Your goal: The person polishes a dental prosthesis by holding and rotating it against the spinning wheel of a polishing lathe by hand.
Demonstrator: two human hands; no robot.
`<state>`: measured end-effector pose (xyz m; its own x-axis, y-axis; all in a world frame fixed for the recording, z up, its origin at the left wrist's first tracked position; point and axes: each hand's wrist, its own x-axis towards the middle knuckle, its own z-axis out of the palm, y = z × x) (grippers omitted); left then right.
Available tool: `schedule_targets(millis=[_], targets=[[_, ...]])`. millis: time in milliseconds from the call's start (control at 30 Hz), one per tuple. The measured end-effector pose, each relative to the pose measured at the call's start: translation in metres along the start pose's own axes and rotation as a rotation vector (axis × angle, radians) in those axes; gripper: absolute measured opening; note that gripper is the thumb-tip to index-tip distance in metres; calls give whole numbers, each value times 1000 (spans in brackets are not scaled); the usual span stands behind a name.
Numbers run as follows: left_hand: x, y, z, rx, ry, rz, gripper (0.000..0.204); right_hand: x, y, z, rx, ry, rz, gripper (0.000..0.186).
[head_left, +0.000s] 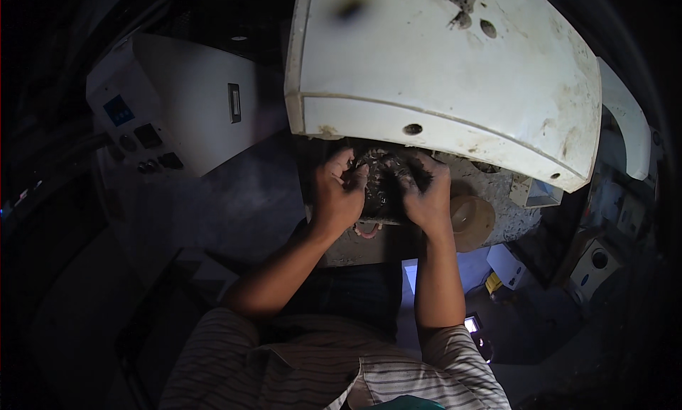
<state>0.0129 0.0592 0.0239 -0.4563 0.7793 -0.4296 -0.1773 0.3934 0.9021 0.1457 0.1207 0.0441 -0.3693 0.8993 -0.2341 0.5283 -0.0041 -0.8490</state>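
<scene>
We have both hands on a dark, grimy part (381,186) that sits on the worktop (490,197) just under the front edge of a large white cover (455,76). Our left hand (339,193) grips the part's left side, its fingers (346,163) curled over the top edge and clenched on it. Our right hand (426,193) holds the right side the same way, fingers wrapped over the part and black with grease. The part lies between the two palms, close to our body, and what look like short reddish wires (367,230) show below it at the near edge; the light is too poor to tell its kind for certain.

We judge that we are in the middle of working this part by hand, steadying it or freeing it where it sits under the cover. The next move calls for an even hold from both sides, so the part does not twist, and care with the wires below.

A round tan disc (472,222) lies just right of our right hand on the worktop. To the left stands a white cabinet (192,105) with switches. Small boxes (508,264) lie lower right, on the floor.
</scene>
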Motion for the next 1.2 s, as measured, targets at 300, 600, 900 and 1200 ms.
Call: schedule_targets(millis=[300,600,900,1200], targets=[[13,2,-17,248,-111,-81,19,0,-5,1,146,-24,139,26],[40,-5,-34,391,-207,116,24,-7,-8,13,173,50,129,25],[41,-2,-28,386,-205,104,24,-5,-8,13,247,48,153,25],[26,2,-18,463,-166,507,23,-7,-1,11,278,94,228,25]])
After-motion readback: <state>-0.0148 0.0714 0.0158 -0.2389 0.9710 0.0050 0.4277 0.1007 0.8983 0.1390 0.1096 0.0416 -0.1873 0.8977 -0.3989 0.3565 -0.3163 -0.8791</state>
